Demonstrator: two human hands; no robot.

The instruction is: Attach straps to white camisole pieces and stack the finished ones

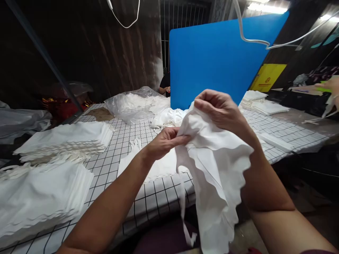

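Left hand [164,141]: fingers pinched shut on edge of cloth [214,169] | Right hand [221,109]: closed over cloth's top, bunching it | Cloth: white, scalloped hem, held above table [119,141] edge, hanging past it | Stacks [66,141] of white pieces at left, blue board [217,56] behind.

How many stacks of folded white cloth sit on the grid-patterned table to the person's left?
2: a near stack at the table's left front edge and a second stack just behind it. More folded piles lie far right beyond the blue board; others may be hidden.
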